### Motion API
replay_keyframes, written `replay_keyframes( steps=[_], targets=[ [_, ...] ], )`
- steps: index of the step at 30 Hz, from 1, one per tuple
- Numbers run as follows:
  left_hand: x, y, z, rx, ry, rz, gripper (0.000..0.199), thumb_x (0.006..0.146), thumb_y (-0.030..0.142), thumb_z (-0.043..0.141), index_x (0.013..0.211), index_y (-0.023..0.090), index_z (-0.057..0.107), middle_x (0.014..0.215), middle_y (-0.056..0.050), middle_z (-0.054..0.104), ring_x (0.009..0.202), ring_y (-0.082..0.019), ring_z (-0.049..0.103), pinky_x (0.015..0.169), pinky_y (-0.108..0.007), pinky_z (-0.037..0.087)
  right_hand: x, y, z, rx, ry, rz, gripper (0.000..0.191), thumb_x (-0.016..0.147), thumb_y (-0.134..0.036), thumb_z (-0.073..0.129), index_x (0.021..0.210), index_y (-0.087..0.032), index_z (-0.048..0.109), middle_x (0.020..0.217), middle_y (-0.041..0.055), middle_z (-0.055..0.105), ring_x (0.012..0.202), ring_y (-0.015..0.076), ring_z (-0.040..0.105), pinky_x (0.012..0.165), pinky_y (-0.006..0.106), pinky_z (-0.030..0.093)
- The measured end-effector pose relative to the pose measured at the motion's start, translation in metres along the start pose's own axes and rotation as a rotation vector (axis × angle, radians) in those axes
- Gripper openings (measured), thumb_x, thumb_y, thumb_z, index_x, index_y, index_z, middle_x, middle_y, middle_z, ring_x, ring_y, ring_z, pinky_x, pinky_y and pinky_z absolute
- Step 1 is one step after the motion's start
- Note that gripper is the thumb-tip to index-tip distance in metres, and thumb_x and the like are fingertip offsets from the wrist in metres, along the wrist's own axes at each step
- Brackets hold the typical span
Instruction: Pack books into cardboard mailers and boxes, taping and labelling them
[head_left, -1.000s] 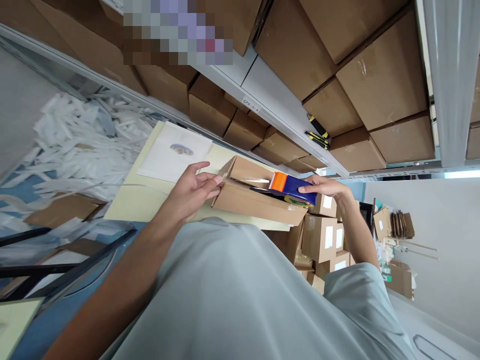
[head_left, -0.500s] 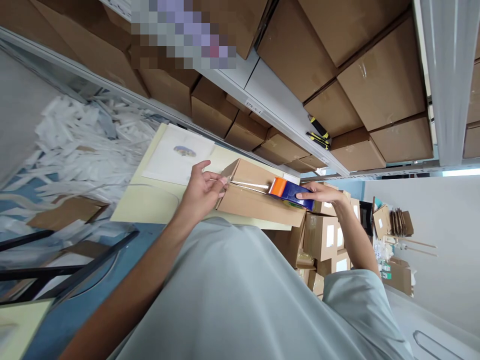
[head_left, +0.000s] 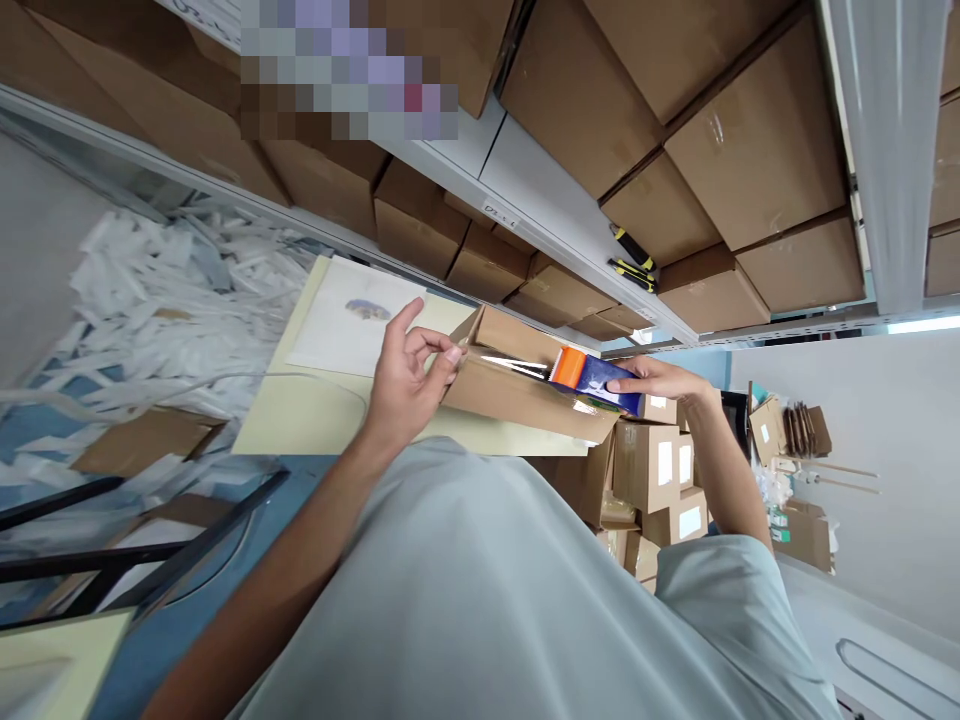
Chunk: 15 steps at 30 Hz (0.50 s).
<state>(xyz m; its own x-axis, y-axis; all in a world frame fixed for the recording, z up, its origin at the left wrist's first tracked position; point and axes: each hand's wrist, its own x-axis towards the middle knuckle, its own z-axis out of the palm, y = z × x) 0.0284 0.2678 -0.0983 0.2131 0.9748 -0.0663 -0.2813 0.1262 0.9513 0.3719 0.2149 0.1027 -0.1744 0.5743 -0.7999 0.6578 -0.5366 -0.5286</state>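
Observation:
A long brown cardboard box point(head_left: 525, 400) lies on a pale yellow board point(head_left: 292, 415) in front of my body. My right hand point(head_left: 637, 380) is closed round a blue and orange tape dispenser point(head_left: 596, 382) above the right part of the box. Clear shiny tape point(head_left: 514, 366) stretches from the dispenser leftward along the box's top seam. At the box's left end my left hand point(head_left: 418, 375) pinches the tape's end between thumb and a finger, with the index finger raised.
A shelf point(head_left: 540, 185) with brown boxes runs across the back, two yellow-black cutters point(head_left: 634, 262) on its edge. White scraps point(head_left: 172, 290) pile at left, near a black metal frame point(head_left: 90, 560). Labelled boxes point(head_left: 649, 465) are stacked at right.
The tape dispenser and my right hand have moved slightly right. The gap along the box's top seam looks wider. My left hand still pinches at the left end, and the view has shifted a little.

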Motion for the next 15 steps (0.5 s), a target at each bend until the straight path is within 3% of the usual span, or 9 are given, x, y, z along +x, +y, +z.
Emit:
replay_keyframes(
  steps=[6,15],
  targets=[
    [-0.011,-0.008,0.007,0.032,0.099,0.046,0.079,0.096,0.053,0.082,0.163,0.031,0.046,0.105,-0.005,0.07,0.098,-0.024,0.079,0.059,-0.025,0.057,-0.007,0.004,0.016,0.007,0.059,-0.01,0.07,0.085,-0.082,0.083,0.105,-0.016,0.078,0.093,0.0038,0.078,0.079,0.019,0.066,0.073,0.029,0.055],
    [-0.022,-0.025,0.01,0.111,0.176,0.169,0.078,0.102,0.056,0.077,0.167,0.031,0.04,0.108,-0.006,0.069,0.096,-0.025,0.077,0.077,-0.038,0.066,-0.019,0.001,0.039,-0.038,0.092,-0.041,0.065,0.091,-0.083,0.076,0.101,-0.018,0.071,0.086,0.001,0.069,0.074,0.0169,0.061,0.065,0.028,0.051]
  ],
)
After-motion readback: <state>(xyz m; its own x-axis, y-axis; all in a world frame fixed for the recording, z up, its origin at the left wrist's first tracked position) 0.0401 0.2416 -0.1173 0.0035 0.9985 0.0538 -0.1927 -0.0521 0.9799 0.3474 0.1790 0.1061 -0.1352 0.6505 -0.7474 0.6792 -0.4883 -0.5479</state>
